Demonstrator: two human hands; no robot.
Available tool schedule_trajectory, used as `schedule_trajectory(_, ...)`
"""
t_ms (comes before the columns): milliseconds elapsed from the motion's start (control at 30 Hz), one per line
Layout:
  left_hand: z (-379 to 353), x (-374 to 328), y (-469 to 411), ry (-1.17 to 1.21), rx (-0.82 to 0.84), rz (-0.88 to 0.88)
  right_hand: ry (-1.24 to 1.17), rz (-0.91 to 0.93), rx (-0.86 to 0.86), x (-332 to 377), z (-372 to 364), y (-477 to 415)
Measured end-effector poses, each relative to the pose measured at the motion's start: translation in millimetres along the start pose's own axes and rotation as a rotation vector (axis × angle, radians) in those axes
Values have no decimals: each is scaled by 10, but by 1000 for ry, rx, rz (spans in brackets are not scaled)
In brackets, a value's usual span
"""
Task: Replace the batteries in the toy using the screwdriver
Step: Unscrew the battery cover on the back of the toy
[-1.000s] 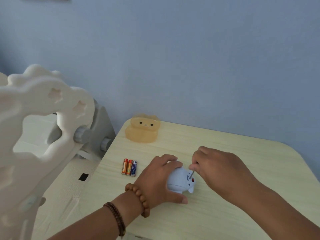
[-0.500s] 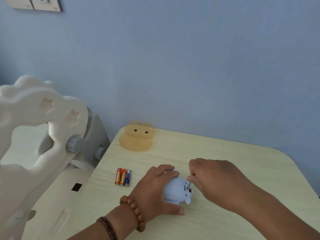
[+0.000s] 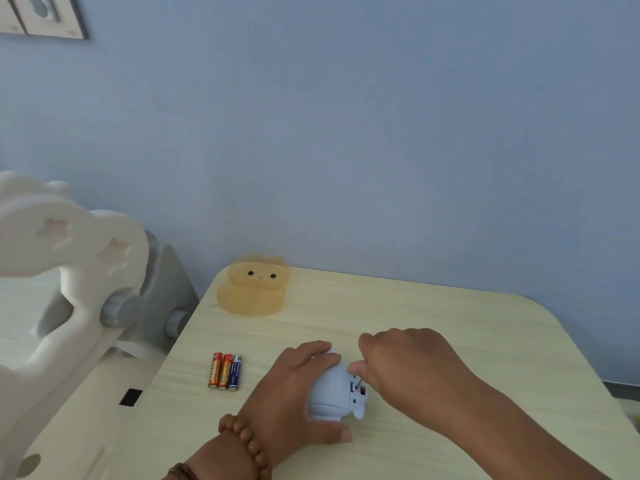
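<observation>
Left hand grips toy — right hand apparently pinches screwdriver.

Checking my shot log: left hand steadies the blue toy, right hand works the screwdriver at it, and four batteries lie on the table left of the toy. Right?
Not quite: the head view shows three batteries, not four. The left hand does steady the blue toy while the right hand works the screwdriver.

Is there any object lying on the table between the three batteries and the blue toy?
Only the left hand, which grips the blue toy on the side facing the three batteries. The table between batteries and hand is bare. The right hand works the screwdriver at the toy's far side.
</observation>
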State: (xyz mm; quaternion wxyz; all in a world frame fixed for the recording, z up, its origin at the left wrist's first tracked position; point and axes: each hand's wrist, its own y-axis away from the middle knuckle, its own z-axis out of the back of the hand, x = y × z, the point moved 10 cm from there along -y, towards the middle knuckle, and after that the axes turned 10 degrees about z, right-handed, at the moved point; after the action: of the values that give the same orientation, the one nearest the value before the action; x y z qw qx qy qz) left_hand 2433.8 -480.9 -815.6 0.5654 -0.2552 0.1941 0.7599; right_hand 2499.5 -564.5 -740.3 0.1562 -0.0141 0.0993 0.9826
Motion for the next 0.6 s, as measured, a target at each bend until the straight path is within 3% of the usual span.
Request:
schedule_trajectory(167, 16, 26, 4, 34, -26, 12, -143, -1, 31, -24, -1, 61)
schedule_trajectory(467, -10, 2, -1, 29, -34, 4, 46, 70, 47, 45, -18, -13)
schedule_trajectory(600, 0, 14, 6, 56, -45, 18, -73, 48, 46, 8, 5, 57)
